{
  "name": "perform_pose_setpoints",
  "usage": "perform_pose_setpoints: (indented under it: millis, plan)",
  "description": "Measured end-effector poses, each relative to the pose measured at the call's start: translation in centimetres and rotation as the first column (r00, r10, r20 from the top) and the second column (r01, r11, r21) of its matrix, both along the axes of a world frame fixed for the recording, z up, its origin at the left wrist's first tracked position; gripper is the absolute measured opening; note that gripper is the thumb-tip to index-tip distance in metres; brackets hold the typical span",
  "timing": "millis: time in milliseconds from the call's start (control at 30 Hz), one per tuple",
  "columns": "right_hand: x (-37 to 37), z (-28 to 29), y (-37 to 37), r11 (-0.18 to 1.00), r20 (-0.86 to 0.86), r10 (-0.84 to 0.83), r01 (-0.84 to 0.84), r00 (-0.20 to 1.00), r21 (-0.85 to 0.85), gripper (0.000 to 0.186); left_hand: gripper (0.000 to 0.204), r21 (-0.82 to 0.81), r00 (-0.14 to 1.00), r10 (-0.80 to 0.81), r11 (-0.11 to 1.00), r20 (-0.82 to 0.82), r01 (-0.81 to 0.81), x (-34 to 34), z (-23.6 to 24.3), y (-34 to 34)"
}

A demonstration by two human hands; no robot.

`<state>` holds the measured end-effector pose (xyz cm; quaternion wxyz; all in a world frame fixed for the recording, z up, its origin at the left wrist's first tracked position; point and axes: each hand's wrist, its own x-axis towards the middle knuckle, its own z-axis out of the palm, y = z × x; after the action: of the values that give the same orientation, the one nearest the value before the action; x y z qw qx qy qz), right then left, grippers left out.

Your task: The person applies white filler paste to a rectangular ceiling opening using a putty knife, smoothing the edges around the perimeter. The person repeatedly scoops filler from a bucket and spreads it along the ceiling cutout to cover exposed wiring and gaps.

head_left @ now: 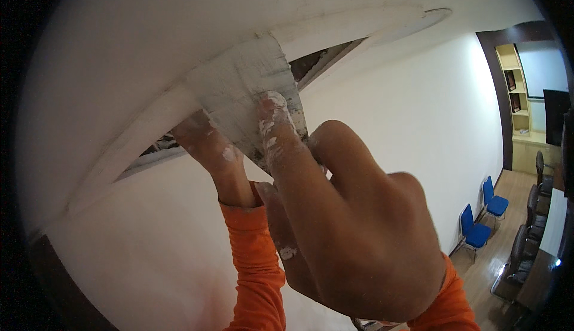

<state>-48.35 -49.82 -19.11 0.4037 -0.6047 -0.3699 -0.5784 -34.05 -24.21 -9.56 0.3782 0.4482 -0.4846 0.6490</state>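
My right hand [353, 229], with white paste on its fingers, grips a wide metal putty knife [233, 80] smeared with white, its index finger pressed along the blade. The blade lies against a white curved ceiling edge [137, 122]. Behind and left of the blade, my left hand [209, 146] reaches up toward a dark opening [320, 59] under that edge, near a gap on the left side; its fingertips are hidden, so I cannot tell what it touches.
A white wall [406, 110] runs right toward shelves [511, 80] and a dark screen [555, 116]. Far below at right stand blue chairs [475, 232], dark office chairs [514, 262] and a long table [547, 247] on a wood-look floor.
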Motion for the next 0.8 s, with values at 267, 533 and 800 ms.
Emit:
perform_pose_setpoints:
  millis: [267, 533, 800]
  plan:
    - [-4.0, 3.7, -2.7, 0.956, -0.087, -0.149, 0.121, 0.985, -0.266, 0.042, 0.068, 0.015, 0.994, -0.095, 0.995, -0.049, 0.096, 0.8, 1.1, 1.2]
    - [-3.5, 3.6, -4.7, 0.974, 0.058, -0.098, 0.108, 0.993, -0.197, 0.039, 0.073, -0.079, 0.982, -0.191, 0.978, 0.013, 0.191, -0.8, 1.9, -4.9]
    - [1.4, -2.1, -2.9, 0.991, -0.052, 0.131, -0.132, 0.990, -0.019, 0.053, 0.067, 0.143, 0.984, -0.165, 0.975, -0.060, 0.172, -2.5, 0.7, -0.4]
